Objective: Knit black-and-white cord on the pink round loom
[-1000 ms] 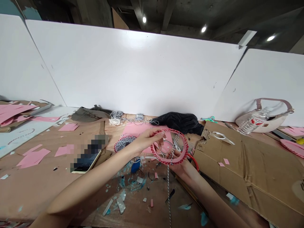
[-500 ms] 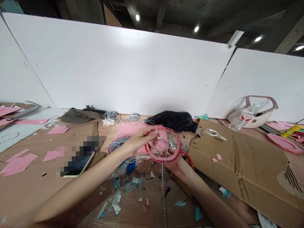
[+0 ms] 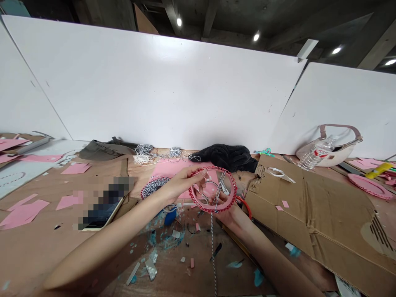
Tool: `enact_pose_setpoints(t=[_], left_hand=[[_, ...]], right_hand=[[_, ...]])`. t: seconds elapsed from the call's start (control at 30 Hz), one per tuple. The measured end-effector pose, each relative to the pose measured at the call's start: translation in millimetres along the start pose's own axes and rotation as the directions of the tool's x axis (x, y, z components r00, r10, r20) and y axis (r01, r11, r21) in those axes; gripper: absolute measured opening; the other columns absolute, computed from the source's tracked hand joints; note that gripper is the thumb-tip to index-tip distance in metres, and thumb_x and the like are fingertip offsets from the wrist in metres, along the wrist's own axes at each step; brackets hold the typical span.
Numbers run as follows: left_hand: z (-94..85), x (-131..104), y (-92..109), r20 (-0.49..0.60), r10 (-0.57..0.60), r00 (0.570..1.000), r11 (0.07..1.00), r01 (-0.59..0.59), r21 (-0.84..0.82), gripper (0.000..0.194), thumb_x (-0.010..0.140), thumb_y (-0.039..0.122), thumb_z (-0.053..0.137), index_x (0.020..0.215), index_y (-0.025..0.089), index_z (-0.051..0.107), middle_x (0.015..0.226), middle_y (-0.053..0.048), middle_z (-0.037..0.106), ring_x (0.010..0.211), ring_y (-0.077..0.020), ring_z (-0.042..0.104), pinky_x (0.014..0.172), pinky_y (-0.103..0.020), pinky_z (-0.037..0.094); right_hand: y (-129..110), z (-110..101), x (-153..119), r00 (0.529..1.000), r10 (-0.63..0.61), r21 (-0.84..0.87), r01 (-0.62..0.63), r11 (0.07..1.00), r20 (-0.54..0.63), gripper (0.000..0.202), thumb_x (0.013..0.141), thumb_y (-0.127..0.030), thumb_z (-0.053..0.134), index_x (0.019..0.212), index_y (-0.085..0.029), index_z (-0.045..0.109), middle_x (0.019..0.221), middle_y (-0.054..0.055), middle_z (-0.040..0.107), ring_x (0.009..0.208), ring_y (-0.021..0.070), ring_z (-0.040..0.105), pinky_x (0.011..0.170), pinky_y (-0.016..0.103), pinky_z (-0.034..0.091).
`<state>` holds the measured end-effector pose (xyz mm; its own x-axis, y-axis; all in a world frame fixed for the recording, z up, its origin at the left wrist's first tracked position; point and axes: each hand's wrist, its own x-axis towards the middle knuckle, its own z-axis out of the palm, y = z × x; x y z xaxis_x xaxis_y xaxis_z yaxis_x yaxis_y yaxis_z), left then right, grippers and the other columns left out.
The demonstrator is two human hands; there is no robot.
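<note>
Above the table I hold up a pink ring with a scalloped red edge point(image 3: 233, 187). My left hand point(image 3: 182, 183) is closed on its left side, thumb across the rim. Behind the lower right of the ring is my right hand point(image 3: 227, 210), its fingers bent around the rim and the cord and partly hidden. A black-and-white twisted cord point(image 3: 212, 239) crosses the ring's opening from the upper right, passes over the lower rim and hangs down toward me. Past the ring lies a pink sheet point(image 3: 170, 167), with a coil of similar cord point(image 3: 154, 186) left of the ring.
A phone point(image 3: 105, 212) lies left of my forearm, near pink paper scraps point(image 3: 26, 212). Flattened cardboard point(image 3: 337, 206) covers the right side. Black cloth point(image 3: 229, 156) lies by the white partition point(image 3: 173, 90). A bottle point(image 3: 317, 152) leans against a bag point(image 3: 343, 154).
</note>
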<state>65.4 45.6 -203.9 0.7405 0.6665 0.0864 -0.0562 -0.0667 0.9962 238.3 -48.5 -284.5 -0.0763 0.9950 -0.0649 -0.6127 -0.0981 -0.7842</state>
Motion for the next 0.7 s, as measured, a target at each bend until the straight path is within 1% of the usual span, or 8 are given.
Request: enact_pose_setpoints(t=[0.07,0.17,0.23,0.33,0.43,0.53,0.63,0.7], left_hand=[[-0.5,0.5,-0.4,-0.003,0.000,1.000,1.000,0.000,-0.007,0.035,0.089,0.051,0.060,0.082,0.016,0.061,0.071,-0.001,0.059,0.062,-0.0125,0.058,0.050,-0.023,0.049],[-3.6,1.7,0.6,-0.013,0.012,1.000,1.000,-0.012,0.000,0.034,0.089,0.050,0.060,0.082,0.016,0.061,0.071,-0.001,0.060,0.062,-0.0120,0.058,0.053,-0.023,0.049],[-7.6,2.4,2.6,-0.027,0.040,0.999,0.999,-0.040,0.015,0.034,0.091,0.049,0.059,0.080,0.017,0.061,0.070,-0.001,0.061,0.063,-0.0113,0.059,0.057,-0.023,0.049],[-15.6,3.0,6.8,-0.066,0.088,0.994,0.996,-0.086,0.032,0.033,0.092,0.047,0.058,0.078,0.017,0.060,0.070,0.000,0.061,0.062,-0.0105,0.059,0.057,-0.022,0.047],[-24.5,3.5,11.2,-0.129,0.116,0.985,0.992,-0.109,0.056,0.031,0.092,0.046,0.059,0.080,0.017,0.061,0.070,0.000,0.061,0.059,-0.0102,0.059,0.055,-0.022,0.046],[-33.2,4.0,15.9,-0.191,0.173,0.966,0.982,-0.155,0.105,0.032,0.092,0.046,0.059,0.077,0.017,0.061,0.069,0.000,0.061,0.059,-0.0099,0.059,0.055,-0.022,0.046],[-42.0,4.5,21.2,-0.227,0.193,0.955,0.977,-0.165,0.135,0.033,0.091,0.048,0.060,0.076,0.018,0.060,0.064,0.000,0.061,0.056,-0.0104,0.057,0.053,-0.022,0.045],[-48.2,5.2,24.4,-0.269,0.203,0.942,0.973,-0.162,0.167,0.033,0.090,0.048,0.061,0.077,0.018,0.060,0.062,0.000,0.061,0.053,-0.0109,0.057,0.052,-0.023,0.045]], right_hand=[[1.3,-1.9,0.8,1.000,0.005,-0.008,-0.005,1.000,-0.012,0.031,0.068,-0.036,0.088,0.089,-0.022,0.072,0.093,0.004,0.070,0.088,0.0194,0.066,0.082,0.032,0.055],[3.3,-4.6,1.3,1.000,0.016,-0.060,-0.015,0.998,0.007,0.037,0.071,-0.033,0.085,0.103,-0.021,0.071,0.101,0.006,0.071,0.089,0.0208,0.068,0.082,0.033,0.055],[3.7,-4.4,-0.1,0.999,0.047,-0.101,-0.044,0.994,0.026,0.034,0.074,-0.034,0.083,0.102,-0.019,0.070,0.099,0.008,0.072,0.086,0.0221,0.069,0.081,0.034,0.055],[2.6,1.4,-6.3,0.988,0.141,-0.192,-0.125,0.973,0.069,0.032,0.083,-0.044,0.075,0.094,-0.014,0.070,0.091,0.011,0.072,0.081,0.0222,0.071,0.080,0.034,0.054],[1.7,12.0,-15.9,0.965,0.207,-0.274,-0.158,0.948,0.159,0.045,0.090,-0.055,0.064,0.102,-0.012,0.069,0.083,0.010,0.069,0.073,0.0184,0.069,0.073,0.029,0.053],[2.3,20.4,-27.9,0.964,0.192,-0.291,-0.134,0.947,0.182,0.047,0.090,-0.058,0.062,0.103,-0.014,0.069,0.070,0.003,0.062,0.056,0.0119,0.059,0.059,0.022,0.049],[1.0,21.5,-45.5,0.978,0.162,-0.364,-0.106,0.926,0.129,0.040,0.090,-0.056,0.063,0.105,-0.018,0.068,0.061,-0.004,0.050,0.045,0.0070,0.040,0.049,0.019,0.041],[-3.0,17.7,-62.4,0.985,0.153,-0.458,-0.098,0.883,0.085,0.041,0.090,-0.056,0.063,0.109,-0.020,0.067,0.058,-0.005,0.044,0.045,0.0070,0.034,0.046,0.018,0.037]])
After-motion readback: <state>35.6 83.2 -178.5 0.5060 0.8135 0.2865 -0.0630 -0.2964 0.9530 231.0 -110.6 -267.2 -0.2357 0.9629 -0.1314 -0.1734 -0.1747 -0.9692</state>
